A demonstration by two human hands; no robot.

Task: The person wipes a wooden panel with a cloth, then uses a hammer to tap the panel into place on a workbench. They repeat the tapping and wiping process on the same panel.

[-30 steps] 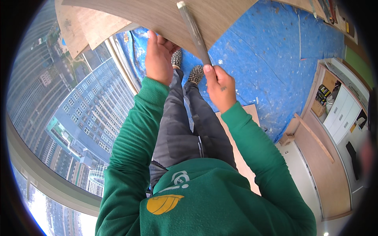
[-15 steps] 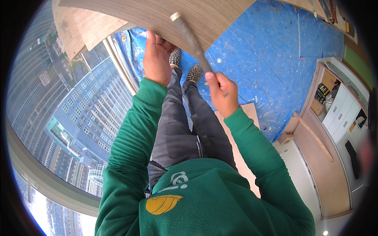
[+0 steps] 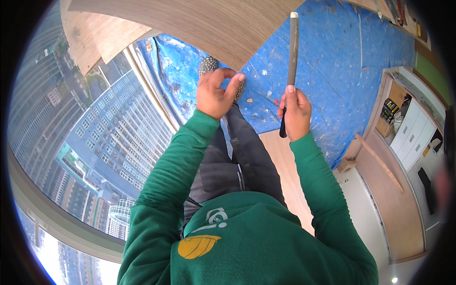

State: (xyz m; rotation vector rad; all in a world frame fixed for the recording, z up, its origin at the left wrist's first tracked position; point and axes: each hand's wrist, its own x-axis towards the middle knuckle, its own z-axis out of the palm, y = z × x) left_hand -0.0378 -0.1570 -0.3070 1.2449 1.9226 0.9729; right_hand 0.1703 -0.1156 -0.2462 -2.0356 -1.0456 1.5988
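Note:
My right hand (image 3: 297,113) grips a long grey-brown rod (image 3: 293,47) with a whitish tip, held upright over the blue sheet. A black tapering end (image 3: 283,126) of it shows below my fingers. Its exact kind is not clear. My left hand (image 3: 216,92) is in front of my shoes, its index finger curled to meet the thumb; I cannot make out anything between them. Just beyond is the corner of a wood-grain panel (image 3: 204,23), with a visible gap to my left hand.
A paint-spotted blue sheet (image 3: 332,61) covers the floor. Pale boards (image 3: 102,35) lie beyond the window side at upper left. Another light board (image 3: 287,171) is beside my right leg. A large window (image 3: 114,137) runs along my left; a white cabinet (image 3: 411,137) stands at right.
My right hand has moved right with the rod, which swung from leaning over the panel to upright beside it. My left hand has left the panel's edge, moved right and curled its fingers.

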